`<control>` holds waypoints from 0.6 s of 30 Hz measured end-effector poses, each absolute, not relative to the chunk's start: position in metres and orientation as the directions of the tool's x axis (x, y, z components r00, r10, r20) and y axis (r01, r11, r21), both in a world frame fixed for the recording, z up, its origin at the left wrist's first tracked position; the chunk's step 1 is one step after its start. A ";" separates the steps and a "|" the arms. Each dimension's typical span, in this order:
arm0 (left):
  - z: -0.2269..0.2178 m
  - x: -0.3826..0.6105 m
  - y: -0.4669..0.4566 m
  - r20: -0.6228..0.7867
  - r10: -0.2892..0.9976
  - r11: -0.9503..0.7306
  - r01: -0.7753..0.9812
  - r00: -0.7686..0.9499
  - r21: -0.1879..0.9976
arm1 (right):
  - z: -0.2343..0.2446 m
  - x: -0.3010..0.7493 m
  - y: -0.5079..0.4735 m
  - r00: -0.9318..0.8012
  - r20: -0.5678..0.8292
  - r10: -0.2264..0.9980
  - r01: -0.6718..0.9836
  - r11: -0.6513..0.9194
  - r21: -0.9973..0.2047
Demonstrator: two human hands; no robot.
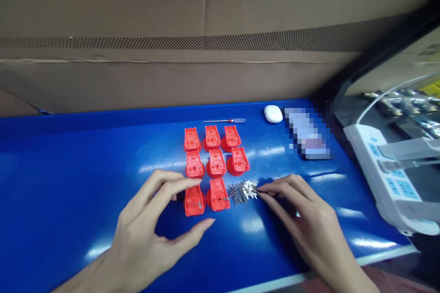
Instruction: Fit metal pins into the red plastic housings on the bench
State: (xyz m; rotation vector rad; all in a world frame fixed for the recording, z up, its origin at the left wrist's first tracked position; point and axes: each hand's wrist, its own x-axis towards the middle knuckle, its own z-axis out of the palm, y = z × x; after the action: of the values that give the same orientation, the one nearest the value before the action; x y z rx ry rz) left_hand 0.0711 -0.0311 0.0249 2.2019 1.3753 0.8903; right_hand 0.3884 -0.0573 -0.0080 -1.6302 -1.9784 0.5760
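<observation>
Apparently an earbud case (273, 114) lies near red plastic housings (216, 162).

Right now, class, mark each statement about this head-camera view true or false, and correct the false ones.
1. Eight red plastic parts stand in rows on the blue bench. True.
2. The left hand grips a small screwdriver. False: the screwdriver lies on the bench beyond the red parts, and the left hand appears empty beside the nearest ones.
3. The fingers of the right hand are at a pile of metal pins and white pieces. True.
4. A white oval object lies to the left of the red parts. False: it lies to their right, near the bench's far edge.
</observation>
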 end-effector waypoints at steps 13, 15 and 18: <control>0.026 0.071 -0.031 0.320 0.893 -0.450 0.648 0.317 0.615 | -0.010 0.387 -0.057 -0.146 0.216 0.965 0.778 0.247 -0.578; 0.027 0.070 -0.030 0.358 0.878 -0.477 0.630 0.317 0.613 | -0.006 0.389 -0.059 -0.144 0.255 0.956 0.769 0.270 -0.579; 0.028 0.067 -0.033 0.457 0.827 -0.556 0.589 0.326 0.586 | 0.007 0.388 -0.066 -0.159 0.300 0.941 0.747 0.313 -0.586</control>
State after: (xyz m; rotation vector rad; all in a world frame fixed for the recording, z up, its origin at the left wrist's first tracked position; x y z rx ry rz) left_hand 0.0674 -0.0327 0.0283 2.2832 1.2674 1.0705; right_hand 0.3879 -0.0661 0.0070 -1.4889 -1.9629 0.4019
